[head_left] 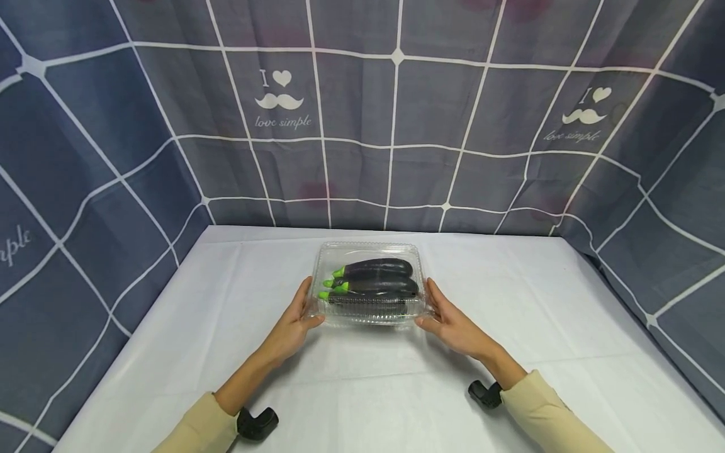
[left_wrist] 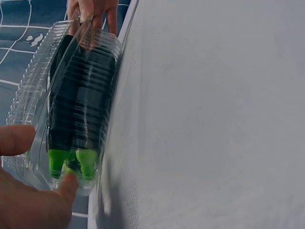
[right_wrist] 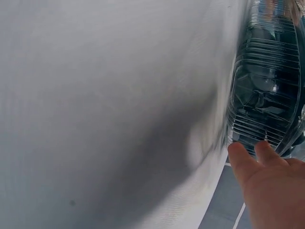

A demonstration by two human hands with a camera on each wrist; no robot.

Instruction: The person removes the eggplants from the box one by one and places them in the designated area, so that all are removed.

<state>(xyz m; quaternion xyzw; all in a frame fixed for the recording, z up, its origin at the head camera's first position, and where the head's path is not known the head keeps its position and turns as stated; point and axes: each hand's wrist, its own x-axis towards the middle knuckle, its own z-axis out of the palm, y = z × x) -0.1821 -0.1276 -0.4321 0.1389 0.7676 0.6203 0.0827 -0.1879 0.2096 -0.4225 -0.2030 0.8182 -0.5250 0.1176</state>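
Dark grid-patterned curtain stands behind the clear container and off to both sides of it, while white cloth spreads out around it. The container lies straight ahead of you, between your hands, its longer side running across from one to the other. Inside it, several eggplants lie the same way, their green stem ends toward the container's left end and their rounded dark ends toward its right. Neither hand is clearly nearer: your left hand grips the left end, thumb at the front corner and fingers along the side, and your right hand holds the right end in a matching way. That even, two-ended hold across the long axis looks like the relation to preserve; let one end lead and the container would probably tilt. You cannot tell whether its base touches the cloth or sits just off it, nor whether its rim is fully pressed closed. Farther out, on your side of the container, black wrist devices sit by your beige sleeves.
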